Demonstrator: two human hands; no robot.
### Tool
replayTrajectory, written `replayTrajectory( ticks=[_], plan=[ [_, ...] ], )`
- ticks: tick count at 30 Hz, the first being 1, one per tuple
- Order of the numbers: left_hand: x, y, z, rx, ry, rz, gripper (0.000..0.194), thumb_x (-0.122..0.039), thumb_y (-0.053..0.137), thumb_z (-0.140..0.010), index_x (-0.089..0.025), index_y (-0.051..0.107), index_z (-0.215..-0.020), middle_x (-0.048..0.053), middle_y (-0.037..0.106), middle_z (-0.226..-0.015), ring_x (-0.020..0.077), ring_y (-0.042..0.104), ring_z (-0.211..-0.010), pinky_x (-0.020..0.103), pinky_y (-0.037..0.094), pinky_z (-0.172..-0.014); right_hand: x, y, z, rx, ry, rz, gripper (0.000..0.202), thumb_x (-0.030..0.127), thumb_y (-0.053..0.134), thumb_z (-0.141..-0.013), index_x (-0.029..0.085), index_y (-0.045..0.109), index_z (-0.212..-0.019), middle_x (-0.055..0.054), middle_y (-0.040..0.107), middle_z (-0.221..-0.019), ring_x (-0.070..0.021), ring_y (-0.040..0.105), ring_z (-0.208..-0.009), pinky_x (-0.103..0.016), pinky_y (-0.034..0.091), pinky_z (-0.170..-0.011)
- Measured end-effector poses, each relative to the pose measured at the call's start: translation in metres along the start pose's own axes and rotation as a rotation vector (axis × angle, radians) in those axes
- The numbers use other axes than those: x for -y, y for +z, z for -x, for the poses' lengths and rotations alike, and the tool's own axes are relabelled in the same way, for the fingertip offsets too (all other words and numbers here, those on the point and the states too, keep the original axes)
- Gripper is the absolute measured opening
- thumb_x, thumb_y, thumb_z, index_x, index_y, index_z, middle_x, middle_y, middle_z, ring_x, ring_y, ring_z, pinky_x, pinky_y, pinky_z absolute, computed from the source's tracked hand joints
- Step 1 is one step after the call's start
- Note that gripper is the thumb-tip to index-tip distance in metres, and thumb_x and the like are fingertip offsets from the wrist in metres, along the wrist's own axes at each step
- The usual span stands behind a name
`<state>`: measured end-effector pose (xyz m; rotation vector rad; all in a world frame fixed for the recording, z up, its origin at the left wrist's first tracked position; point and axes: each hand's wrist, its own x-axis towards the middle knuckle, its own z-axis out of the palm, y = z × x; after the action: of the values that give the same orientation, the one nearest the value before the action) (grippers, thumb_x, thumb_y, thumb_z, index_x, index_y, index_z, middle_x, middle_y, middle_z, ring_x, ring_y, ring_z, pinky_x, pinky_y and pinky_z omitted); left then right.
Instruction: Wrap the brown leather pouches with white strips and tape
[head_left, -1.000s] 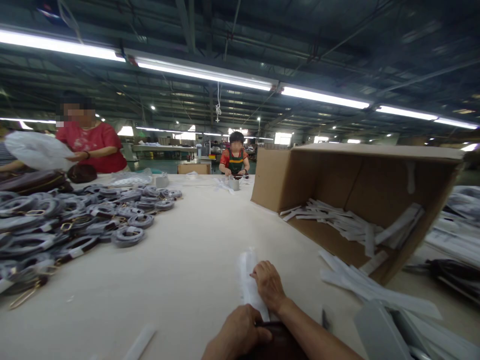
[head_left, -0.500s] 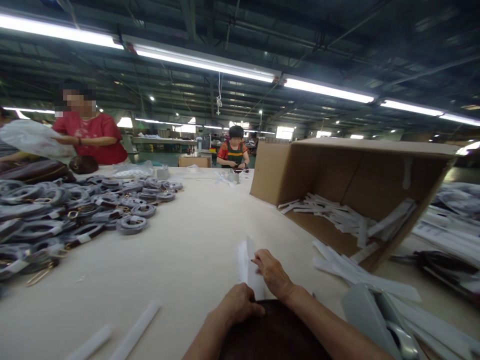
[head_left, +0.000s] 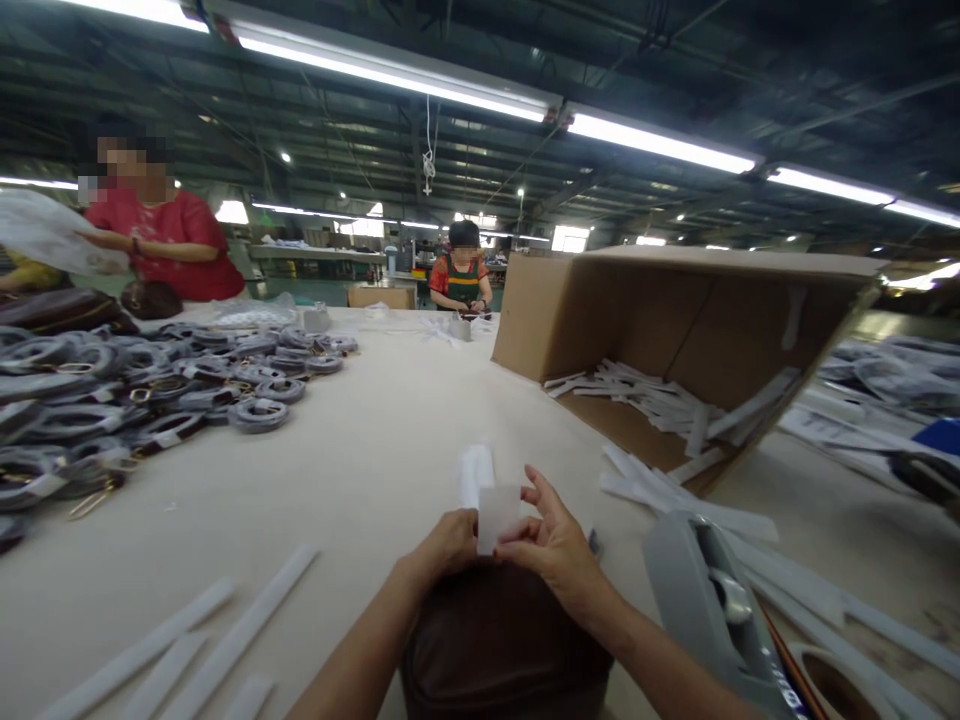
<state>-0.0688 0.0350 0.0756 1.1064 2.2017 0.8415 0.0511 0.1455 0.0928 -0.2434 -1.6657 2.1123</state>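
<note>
A person's two bare hands meet over a dark brown leather piece point(head_left: 502, 640) at the near edge of a long cream table point(head_left: 375, 470). The left hand point(head_left: 448, 545) and right hand point(head_left: 551, 545) pinch a white paper strip point(head_left: 496, 515) between them, fingers closed on its lower end. The strip stands folded just above the leather piece and between the two hands, its far end curling back toward the table.

Right of the leather piece sits a grey tape dispenser point(head_left: 705, 610). Beyond it, a cardboard box point(head_left: 675, 330) lies on its side, spilling more white strips point(head_left: 660, 400). Left of the leather piece, loose strips point(head_left: 225, 630) lie flat, and farther off is a heap of coiled grey straps point(head_left: 135, 400). Across the table, a person in red point(head_left: 161, 245) handles a plastic bag point(head_left: 45, 235); another person point(head_left: 459, 285) works at the far end.
</note>
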Motion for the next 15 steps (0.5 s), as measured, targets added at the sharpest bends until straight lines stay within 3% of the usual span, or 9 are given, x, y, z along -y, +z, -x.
replayTrajectory(
  ticks=[2,5,8,12,15],
  plan=[
    [0.000,0.000,0.000,0.010,-0.043,-0.043,0.018,-0.029,0.066,-0.072,-0.013,0.062,-0.080,0.001,0.062,-0.074,0.0153,0.057,-0.071,0.027,0.044,-0.066,0.003,-0.004,0.012,0.072,-0.043,0.072,0.075,0.020,0.080,-0.053,0.031,0.052,-0.122,-0.004,0.048,-0.118,-0.0102,0.058,-0.064,-0.026,0.053,-0.060],
    [0.000,0.000,-0.003,0.046,-0.078,-0.081,0.016,-0.027,0.065,-0.077,-0.012,0.059,-0.074,-0.003,0.056,-0.067,0.0115,0.054,-0.064,0.027,0.045,-0.064,0.010,-0.010,0.027,0.220,-0.180,0.388,0.014,0.018,0.068,-0.069,0.024,0.071,-0.081,-0.004,0.057,-0.108,-0.0163,0.061,-0.085,-0.029,0.050,-0.079],
    [0.001,-0.001,-0.006,0.102,-0.078,-0.077,0.020,-0.029,0.065,-0.079,-0.012,0.058,-0.072,-0.005,0.053,-0.063,0.0102,0.052,-0.060,0.026,0.046,-0.061,0.017,-0.012,0.039,0.268,-0.373,0.586,0.023,0.009,0.052,-0.074,0.022,0.070,-0.074,-0.005,0.062,-0.101,-0.0173,0.059,-0.098,-0.028,0.049,-0.083],
    [0.002,-0.003,-0.009,0.127,-0.071,-0.042,0.020,-0.030,0.064,-0.081,-0.012,0.058,-0.074,-0.004,0.054,-0.065,0.0099,0.053,-0.060,0.026,0.046,-0.061,0.022,-0.011,0.053,0.336,-0.625,0.729,0.032,0.002,0.041,-0.077,0.019,0.067,-0.082,-0.004,0.066,-0.089,-0.0127,0.063,-0.082,-0.021,0.051,-0.073],
    [0.004,-0.004,-0.009,0.133,-0.064,-0.002,0.017,-0.028,0.065,-0.079,-0.012,0.059,-0.075,-0.004,0.056,-0.066,0.0102,0.053,-0.061,0.026,0.046,-0.061,0.021,-0.012,0.064,0.362,-0.742,0.845,0.028,0.003,0.041,-0.083,0.018,0.065,-0.086,-0.004,0.068,-0.087,-0.0146,0.064,-0.083,-0.023,0.052,-0.074]
  ],
)
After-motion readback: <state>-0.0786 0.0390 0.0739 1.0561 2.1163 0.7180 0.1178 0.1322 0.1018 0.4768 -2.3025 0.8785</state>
